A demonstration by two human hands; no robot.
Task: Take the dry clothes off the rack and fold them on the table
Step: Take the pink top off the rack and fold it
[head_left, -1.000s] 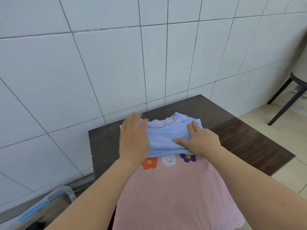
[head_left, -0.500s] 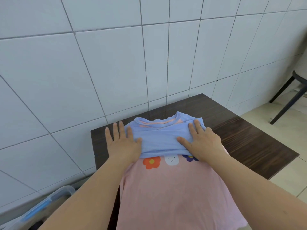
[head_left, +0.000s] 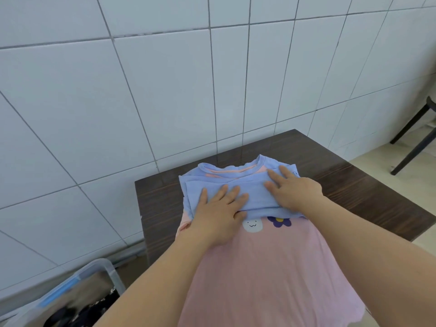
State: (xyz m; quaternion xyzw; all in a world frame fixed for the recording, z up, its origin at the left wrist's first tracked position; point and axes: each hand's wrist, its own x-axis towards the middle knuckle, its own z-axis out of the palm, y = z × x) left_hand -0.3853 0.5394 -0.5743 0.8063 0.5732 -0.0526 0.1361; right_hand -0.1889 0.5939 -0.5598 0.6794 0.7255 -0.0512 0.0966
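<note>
Shirt [head_left: 247, 267] on table [head_left: 354, 192], bin [head_left: 103, 270] left below.

From my feed, the dark wood-grain table [head_left: 354, 197] stood against the white tiled wall. A pink garment [head_left: 266, 267] with flower prints lay directly on it, its lower part hanging over the near edge, its blue top section [head_left: 236, 182] folded over.

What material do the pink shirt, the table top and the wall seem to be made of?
Pink shirt: soft thin knit, probably cotton jersey; matte, and it drapes over the table edge. Table top: dark wood-grain surface, possibly laminate or veneer; a slight sheen shows. Wall: glazed white ceramic tiles, glossy, with grey grout lines.
</note>
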